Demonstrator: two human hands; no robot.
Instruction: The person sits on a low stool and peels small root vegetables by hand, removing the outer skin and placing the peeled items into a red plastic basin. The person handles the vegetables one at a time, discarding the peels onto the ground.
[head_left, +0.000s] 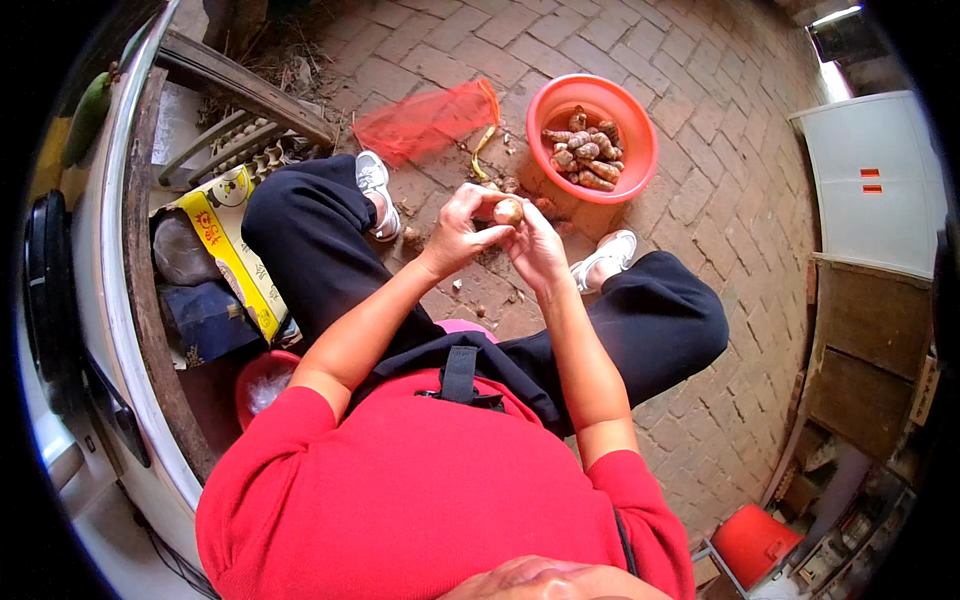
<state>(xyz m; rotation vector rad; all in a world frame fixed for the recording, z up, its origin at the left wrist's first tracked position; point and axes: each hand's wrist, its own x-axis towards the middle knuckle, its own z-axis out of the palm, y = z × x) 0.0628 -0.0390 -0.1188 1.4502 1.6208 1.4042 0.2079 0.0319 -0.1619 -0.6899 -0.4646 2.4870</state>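
Between my hands, above the floor, is a small brown taro corm (508, 212) with a pale end facing up. My left hand (461, 229) has its thumb and fingers around its left side. The fingers of my right hand (537, 244) grip the other side from the right. Just beyond my hands stands an orange-red plastic basin (646, 139) with several ringed brown taro corms (589, 154) heaped inside. Some dark lumps and scraps lie on the bricks below my hands, partly hidden by them.
A red mesh bag (427, 120) lies on the brick floor (727, 217), beside a yellowish peel (481, 152). At left are a yellow-and-white printed carton (232, 247) and a red tub (244, 386). A white cabinet (874, 180) and a red bucket (754, 546) stand at right.
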